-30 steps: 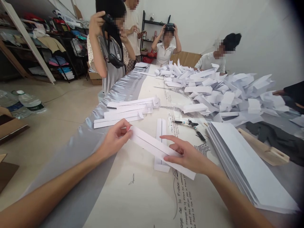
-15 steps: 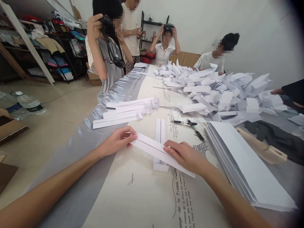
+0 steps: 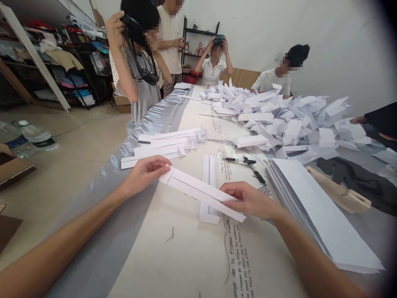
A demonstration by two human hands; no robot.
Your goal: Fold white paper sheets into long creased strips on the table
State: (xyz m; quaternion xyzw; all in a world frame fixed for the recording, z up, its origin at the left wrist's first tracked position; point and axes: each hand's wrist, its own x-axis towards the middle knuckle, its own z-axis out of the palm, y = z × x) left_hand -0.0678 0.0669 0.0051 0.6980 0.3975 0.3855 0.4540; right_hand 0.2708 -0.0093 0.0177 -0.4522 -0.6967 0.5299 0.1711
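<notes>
A long folded strip of white paper (image 3: 195, 187) slants across the middle of the head view, with a seam along its length. My left hand (image 3: 149, 171) pinches its upper left end between thumb and fingers. My right hand (image 3: 246, 200) grips it near the lower right end, with the thumb on top and some fingers hidden. Beneath it a second folded paper strip (image 3: 208, 169) lies on the table, pointing away from me and partly covered. Several more folded strips (image 3: 167, 142) are laid together beyond my left hand.
A large heap of folded papers (image 3: 291, 120) covers the far right. Nearer stand a stack of white paper (image 3: 322, 211), a wooden block (image 3: 341, 192) and pens (image 3: 240, 160). The printed tablecloth (image 3: 173, 265) lies below. Other people are around the table, one person (image 3: 142, 78) holding a headset.
Both hands have shifted the paper strip to the left and slightly up. A folded flap at its left end now shows. The person at left has moved the headset slightly.
</notes>
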